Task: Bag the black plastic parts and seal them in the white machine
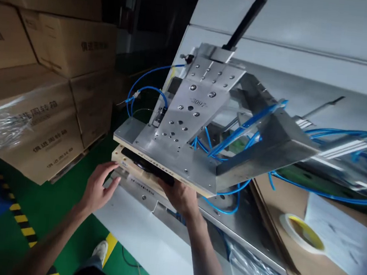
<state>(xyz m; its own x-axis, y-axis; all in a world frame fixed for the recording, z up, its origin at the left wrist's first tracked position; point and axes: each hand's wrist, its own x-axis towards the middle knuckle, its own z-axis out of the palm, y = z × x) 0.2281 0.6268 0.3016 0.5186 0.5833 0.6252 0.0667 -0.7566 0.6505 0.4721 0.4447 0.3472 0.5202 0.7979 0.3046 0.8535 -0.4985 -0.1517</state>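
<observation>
A hinged aluminium press plate (186,111) stamped "3097" stands tilted up over a tan base block (128,164). Between them lies a flat black part (147,165). My right hand (180,196) reaches under the plate's front edge with its fingers on the black part's near end. My left hand (98,185) hovers open, fingers spread, by the left corner of the tan block, holding nothing. Blue air hoses (236,130) run through the fixture.
Stacked cardboard boxes (43,96) stand on the left on a green floor with yellow-black hazard tape (20,219). A roll of yellow tape (303,232) and a white sheet (340,237) lie on cardboard at the right. A black rod (248,17) rises from the plate.
</observation>
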